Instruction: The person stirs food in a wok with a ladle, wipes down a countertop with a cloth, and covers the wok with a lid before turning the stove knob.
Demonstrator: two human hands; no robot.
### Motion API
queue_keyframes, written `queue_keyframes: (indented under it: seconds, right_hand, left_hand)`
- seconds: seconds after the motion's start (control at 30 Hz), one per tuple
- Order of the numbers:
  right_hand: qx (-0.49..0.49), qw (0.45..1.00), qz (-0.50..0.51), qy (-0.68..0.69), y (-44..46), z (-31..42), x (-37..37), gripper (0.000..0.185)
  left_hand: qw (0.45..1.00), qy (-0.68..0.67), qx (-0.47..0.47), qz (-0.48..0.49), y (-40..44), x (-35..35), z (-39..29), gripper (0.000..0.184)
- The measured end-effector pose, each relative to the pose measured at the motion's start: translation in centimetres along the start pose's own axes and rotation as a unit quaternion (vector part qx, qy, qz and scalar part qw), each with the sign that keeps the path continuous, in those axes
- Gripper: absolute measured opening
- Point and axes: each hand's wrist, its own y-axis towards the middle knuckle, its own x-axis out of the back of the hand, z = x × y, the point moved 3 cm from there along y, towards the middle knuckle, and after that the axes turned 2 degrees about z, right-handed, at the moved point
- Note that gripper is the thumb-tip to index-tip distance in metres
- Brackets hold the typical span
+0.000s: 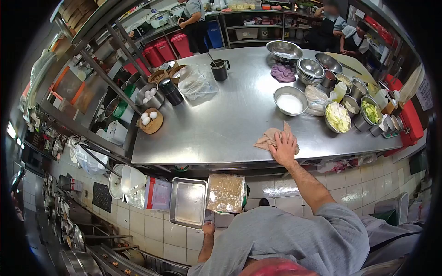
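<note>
My right hand (284, 148) lies with fingers spread on a crumpled beige cloth (264, 139), pressing it against the steel table (207, 138) near its front edge. Lower down, my left hand (208, 227) is closed at the near right corner of a rectangular metal tray (188, 202), seemingly gripping its rim. The tray looks bare inside. Beside it is a flat brown slab with a shiny, plastic-like surface (226, 193). Ahead of my right hand stands a steel bowl of white contents (290, 101).
Bowls of cut vegetables (338, 117) and a purple cloth (282, 72) sit on the table's right side. At left are eggs on a wooden board (151, 121), a black flask (171, 92), a plastic bag (198, 82) and a dark mug (219, 70). Several people are beyond the table.
</note>
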Motion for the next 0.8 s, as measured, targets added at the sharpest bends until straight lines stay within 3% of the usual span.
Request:
queue_keyframes:
  seconds: [0.2,0.37,0.5,0.6,0.7,0.8]
  right_hand:
    - [0.001,1.000,0.004,0.005,-0.1,-0.2,-0.3,0.063]
    - [0.005,1.000,-0.012,0.012,-0.1,-0.2,-0.4,0.062]
    - [-0.012,1.000,-0.014,0.007,-0.2,-0.2,-0.3,0.063]
    - [-0.036,0.999,-0.016,0.025,-0.3,-0.3,0.2,0.062]
    - [-0.045,0.998,-0.027,0.034,-0.9,-0.1,0.6,0.059]
    - [-0.019,0.996,-0.081,0.038,-0.8,-0.1,1.2,0.051]
  left_hand:
    - [0.999,0.012,0.045,0.007,-0.8,0.5,-1.0,0.036]
    - [0.999,0.030,0.025,0.022,-1.0,0.6,-1.2,0.032]
    - [0.993,0.091,-0.056,0.054,0.6,-0.3,0.0,0.039]
    - [0.973,0.110,-0.200,0.046,0.1,0.4,-1.0,0.036]
    - [0.956,0.154,-0.235,0.083,0.2,0.8,-2.0,0.039]
    - [0.900,0.290,-0.271,0.180,1.1,-0.6,-2.4,0.036]
